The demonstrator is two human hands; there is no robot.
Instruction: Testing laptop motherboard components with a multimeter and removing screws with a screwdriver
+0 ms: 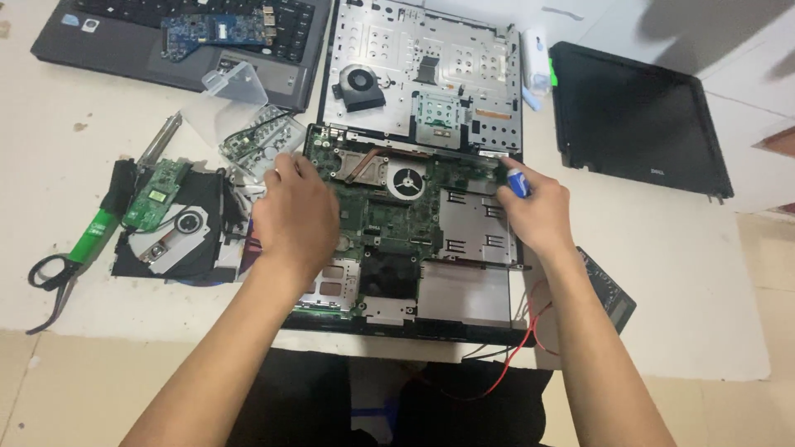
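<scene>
An opened laptop base (464,290) lies in front of me with its green motherboard (397,211), copper heat pipe and round fan (407,182) exposed. My left hand (294,219) rests palm down on the left side of the board, fingers near its upper left corner. My right hand (534,211) is closed around a blue-handled tool (517,182) whose tip sits at the board's upper right edge. Red and black wires (530,331) trail off the base's front right corner.
A bare metal laptop chassis with a black fan (362,87) lies behind. A second laptop with a blue circuit board (219,31) on its keyboard is at top left. An optical drive (178,236), small green board, scissors (50,273) sit left; a black lid (638,120) right.
</scene>
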